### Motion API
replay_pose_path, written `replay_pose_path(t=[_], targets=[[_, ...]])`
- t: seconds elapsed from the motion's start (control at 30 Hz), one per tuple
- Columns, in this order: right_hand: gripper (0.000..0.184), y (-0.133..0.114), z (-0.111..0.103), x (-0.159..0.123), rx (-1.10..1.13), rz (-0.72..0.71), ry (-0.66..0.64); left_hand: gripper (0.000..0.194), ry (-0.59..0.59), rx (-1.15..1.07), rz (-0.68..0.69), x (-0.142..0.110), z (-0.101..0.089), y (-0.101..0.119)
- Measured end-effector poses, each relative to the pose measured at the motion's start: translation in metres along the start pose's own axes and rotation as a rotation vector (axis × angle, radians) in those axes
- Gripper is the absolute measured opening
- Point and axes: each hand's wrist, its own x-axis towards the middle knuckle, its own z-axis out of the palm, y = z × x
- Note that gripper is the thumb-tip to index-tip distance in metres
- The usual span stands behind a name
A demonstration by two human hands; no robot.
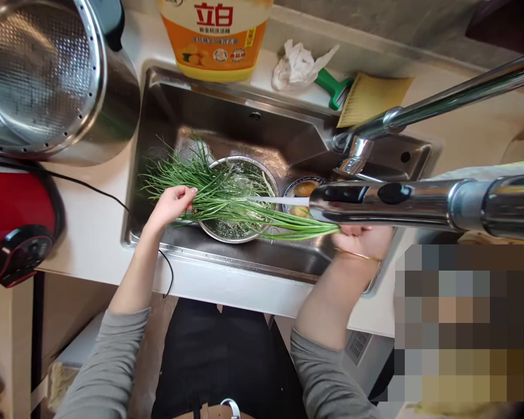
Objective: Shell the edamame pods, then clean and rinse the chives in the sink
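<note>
A long bunch of green chives stretches across the sink. My right hand, partly hidden behind the faucet spout, is closed around the pale stem ends. At the leafy end, my left hand pinches some of the blades between thumb and fingers. Water runs from the spout onto the middle of the bunch, above a round metal bowl with water in it. Beside the bowl, partly covered by the spout, a plate holds brownish-yellow pieces, perhaps potatoes.
A large steel pot and a red appliance stand at left, with a black cord over the counter. Behind the sink are a dish soap bottle, crumpled tissue, a green-handled peeler and a yellow cloth.
</note>
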Motion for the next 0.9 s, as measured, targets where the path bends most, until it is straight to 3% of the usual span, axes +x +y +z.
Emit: replay_pose_path(t=[0.07,0.17,0.27,0.37,0.5,0.57,0.67,0.77,0.9], targets=[[0.048,-0.021,-0.001,-0.014,-0.093,-0.038,0.011,0.036,-0.009,0.134,0.061,0.004,0.017,-0.002],[0.048,-0.034,0.001,-0.029,-0.264,0.0,-0.022,0.02,-0.102,0.285,0.207,0.015,0.061,0.003],[0.052,-0.025,0.002,-0.032,-0.403,0.078,-0.132,0.018,-0.103,0.459,0.337,0.032,0.105,0.01],[0.056,0.002,0.001,-0.028,-0.479,0.12,-0.202,0.014,-0.095,0.57,0.268,0.047,0.125,0.012],[0.044,0.058,0.005,-0.018,-0.55,0.183,-0.186,0.018,-0.066,0.308,0.261,0.05,0.121,0.017],[0.036,0.087,0.011,-0.015,-0.579,0.231,-0.156,0.025,-0.113,0.156,0.303,0.042,0.117,0.025],[0.053,0.122,0.023,-0.013,-0.595,0.222,-0.117,0.031,-0.222,0.058,0.362,0.025,0.115,0.039],[0.056,0.136,0.029,-0.011,-0.588,0.143,-0.047,0.035,-0.284,-0.013,0.346,0.014,0.11,0.043],[0.047,0.132,0.026,-0.008,-0.542,0.093,0.023,0.034,-0.288,0.019,0.251,0.011,0.088,0.032]])
